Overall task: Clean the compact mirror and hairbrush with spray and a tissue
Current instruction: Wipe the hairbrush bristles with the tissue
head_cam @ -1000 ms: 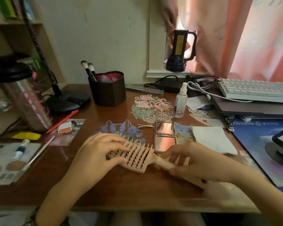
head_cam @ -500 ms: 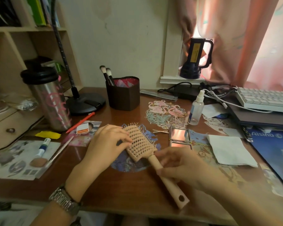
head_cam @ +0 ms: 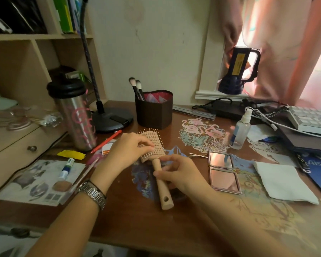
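While the wooden paddle hairbrush (head_cam: 157, 160) lies bristles-up on the brown desk (head_cam: 137, 225), the right hand (head_cam: 182, 173) pinches its round handle and the left hand (head_cam: 127, 151) pinches bristles at the head. At 3 o'clock, the square compact mirror (head_cam: 223, 172) lies open, a white folded tissue (head_cam: 280, 182) beyond it. At 1 o'clock stands the clear plastic spray bottle (head_cam: 240, 129).

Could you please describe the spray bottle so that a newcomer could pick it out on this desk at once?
Start at the white keyboard on the desk's right. Left of it, behind the open compact mirror, stands the spray bottle. It is the only clear, upright bottle with a white nozzle.
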`<action>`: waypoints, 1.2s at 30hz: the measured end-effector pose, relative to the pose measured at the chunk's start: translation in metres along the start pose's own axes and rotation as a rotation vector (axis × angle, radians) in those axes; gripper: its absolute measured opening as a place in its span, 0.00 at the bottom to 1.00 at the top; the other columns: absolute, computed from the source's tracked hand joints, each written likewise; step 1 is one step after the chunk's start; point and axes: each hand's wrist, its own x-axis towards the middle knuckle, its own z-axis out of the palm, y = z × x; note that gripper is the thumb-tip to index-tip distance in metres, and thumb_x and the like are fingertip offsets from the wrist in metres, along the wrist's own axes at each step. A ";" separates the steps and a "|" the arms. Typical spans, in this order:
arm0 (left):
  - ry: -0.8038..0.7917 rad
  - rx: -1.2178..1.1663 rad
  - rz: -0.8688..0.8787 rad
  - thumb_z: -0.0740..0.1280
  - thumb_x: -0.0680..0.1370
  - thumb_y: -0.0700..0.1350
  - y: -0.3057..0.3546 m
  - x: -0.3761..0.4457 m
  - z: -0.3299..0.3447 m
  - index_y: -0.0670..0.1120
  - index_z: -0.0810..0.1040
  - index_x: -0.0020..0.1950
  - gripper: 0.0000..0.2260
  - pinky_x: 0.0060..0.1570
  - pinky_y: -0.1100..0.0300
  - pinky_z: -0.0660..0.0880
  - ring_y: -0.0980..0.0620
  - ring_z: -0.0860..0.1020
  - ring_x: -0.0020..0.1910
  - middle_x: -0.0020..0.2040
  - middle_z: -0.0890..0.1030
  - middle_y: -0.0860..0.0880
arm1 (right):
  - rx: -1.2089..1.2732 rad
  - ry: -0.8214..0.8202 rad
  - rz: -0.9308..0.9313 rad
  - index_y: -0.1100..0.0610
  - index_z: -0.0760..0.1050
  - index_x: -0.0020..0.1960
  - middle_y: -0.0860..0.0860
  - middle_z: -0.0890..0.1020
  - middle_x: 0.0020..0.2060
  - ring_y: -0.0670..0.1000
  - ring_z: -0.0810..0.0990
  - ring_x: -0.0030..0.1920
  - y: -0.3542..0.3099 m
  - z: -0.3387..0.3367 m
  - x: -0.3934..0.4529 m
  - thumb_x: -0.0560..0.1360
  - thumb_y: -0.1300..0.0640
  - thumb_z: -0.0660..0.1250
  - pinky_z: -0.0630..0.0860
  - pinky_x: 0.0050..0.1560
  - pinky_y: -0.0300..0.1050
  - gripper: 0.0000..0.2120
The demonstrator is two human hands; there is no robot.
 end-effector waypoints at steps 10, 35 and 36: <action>0.021 -0.104 -0.070 0.71 0.71 0.49 -0.019 0.017 -0.008 0.55 0.83 0.45 0.04 0.44 0.67 0.67 0.63 0.75 0.46 0.47 0.82 0.58 | 0.040 0.062 -0.047 0.53 0.73 0.57 0.53 0.83 0.41 0.50 0.84 0.37 -0.008 0.028 0.021 0.67 0.57 0.75 0.82 0.36 0.43 0.21; 0.067 -0.153 -0.080 0.68 0.74 0.46 -0.025 0.011 -0.006 0.53 0.81 0.51 0.07 0.50 0.62 0.73 0.62 0.76 0.49 0.49 0.80 0.57 | -0.143 0.069 -0.130 0.52 0.73 0.54 0.49 0.82 0.43 0.48 0.81 0.40 -0.011 0.032 0.023 0.67 0.47 0.74 0.80 0.47 0.51 0.20; 0.099 -0.160 -0.083 0.68 0.75 0.47 -0.023 0.009 -0.007 0.52 0.81 0.52 0.07 0.46 0.65 0.73 0.62 0.76 0.48 0.50 0.81 0.55 | -0.164 0.062 -0.141 0.52 0.74 0.54 0.49 0.82 0.43 0.47 0.81 0.41 -0.014 0.023 0.019 0.67 0.47 0.74 0.80 0.48 0.50 0.19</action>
